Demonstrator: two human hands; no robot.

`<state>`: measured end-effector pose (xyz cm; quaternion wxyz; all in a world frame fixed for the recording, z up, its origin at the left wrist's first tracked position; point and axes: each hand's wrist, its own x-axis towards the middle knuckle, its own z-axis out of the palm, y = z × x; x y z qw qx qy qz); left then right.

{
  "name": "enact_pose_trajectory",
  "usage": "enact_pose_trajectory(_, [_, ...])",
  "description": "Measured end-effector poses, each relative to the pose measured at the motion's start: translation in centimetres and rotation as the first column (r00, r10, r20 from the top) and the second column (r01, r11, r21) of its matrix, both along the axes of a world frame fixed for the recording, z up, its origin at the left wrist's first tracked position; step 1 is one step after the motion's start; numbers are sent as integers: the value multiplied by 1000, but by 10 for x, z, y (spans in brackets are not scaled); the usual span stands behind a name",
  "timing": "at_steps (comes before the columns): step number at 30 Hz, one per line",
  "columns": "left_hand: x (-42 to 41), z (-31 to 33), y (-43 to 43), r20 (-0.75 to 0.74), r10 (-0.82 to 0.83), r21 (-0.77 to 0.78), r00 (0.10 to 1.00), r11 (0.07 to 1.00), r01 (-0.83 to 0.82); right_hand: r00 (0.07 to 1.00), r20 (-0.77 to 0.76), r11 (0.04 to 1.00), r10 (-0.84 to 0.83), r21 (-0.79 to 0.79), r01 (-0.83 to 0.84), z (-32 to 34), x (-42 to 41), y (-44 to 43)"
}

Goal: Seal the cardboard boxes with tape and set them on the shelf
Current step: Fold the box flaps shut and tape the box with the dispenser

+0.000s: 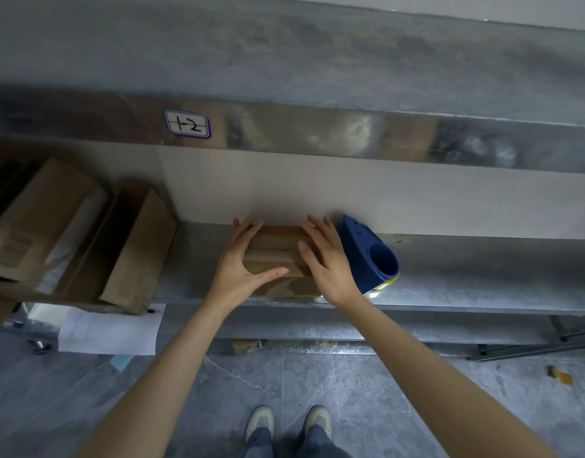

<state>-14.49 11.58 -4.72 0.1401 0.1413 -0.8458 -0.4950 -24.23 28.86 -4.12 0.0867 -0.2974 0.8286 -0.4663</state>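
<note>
We look down at a long metal shelf (466,269) against a pale wall, with grey floor tiles below it. On the shelf's left stand two large cardboard boxes (36,223), open at the top, well apart from our hands. A white sheet of paper (109,332) hangs below them.

At the middle of the shelf sits a small cardboard box (278,256), near the front edge. Our left hand (241,262) rests flat along its left side, fingers straight and slightly apart, thumb reaching across the top. Our right hand (327,262) lies on its right side the same way, fingers straight and spread. Neither hand curls round the box.

Just beside the right hand stands a blue tape dispenser (370,256). A small label (187,124) marked "1-2" is stuck on the rail above.

We judge this to be the placing step: the box is down and being squared up. A band runs along its top, but we cannot tell whether it is tape. If so, the next move calls for lifting both hands off and fetching another box.
</note>
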Motion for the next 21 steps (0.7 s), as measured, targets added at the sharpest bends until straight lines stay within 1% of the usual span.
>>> enact_pose_trajectory(1, [1,-2,-4,-7,-32,-98,999,995,31,994,-100,996,48,83,-39,0,-1,2])
enact_pose_trajectory(2, [2,-5,-9,-13,-71,-238,997,969,65,971,-211,979,114,191,-73,1,-3,5])
enact_pose_trajectory(3, [3,-7,-13,-16,-112,-386,994,917,97,934,-304,950,190,298,-96,2,-5,7])
enact_pose_trajectory(4, [4,-7,-17,-14,-147,-505,989,855,120,892,-364,916,269,384,-120,4,-7,9])
enact_pose_trajectory(5, [4,-6,-19,-8,-174,-580,985,803,137,852,-392,881,347,448,-153,6,-10,11])
enact_pose_trajectory(6, [4,-5,-21,-1,-191,-618,982,772,149,814,-401,846,421,496,-193,8,-11,13])
enact_pose_trajectory(8, [3,-4,-21,15,-211,-649,977,742,170,750,-389,779,534,571,-259,9,-16,14])
enact_pose_trajectory(10, [3,-3,-21,25,-225,-660,974,728,185,718,-380,742,583,609,-279,10,-20,16])
enact_pose_trajectory(13, [4,-2,-19,4,-221,-630,975,757,174,714,-398,749,576,607,-265,11,-19,16])
enact_pose_trajectory(15, [4,-5,-14,-25,-176,-546,984,827,134,760,-412,803,502,549,-233,7,-14,14])
enact_pose_trajectory(17, [4,-7,-7,-71,-96,-351,993,934,65,853,-391,895,345,411,-174,1,-9,9])
enact_pose_trajectory(18, [3,-7,-4,-81,-59,-244,995,969,38,900,-356,938,251,320,-135,-1,-7,6])
enact_pose_trajectory(19, [2,-7,-1,-77,-32,-158,997,987,20,938,-304,969,164,229,-96,-3,-5,4])
enact_pose_trajectory(21, [1,-7,1,-55,2,-57,998,998,-5,981,-190,998,38,65,-26,-6,-4,-1])
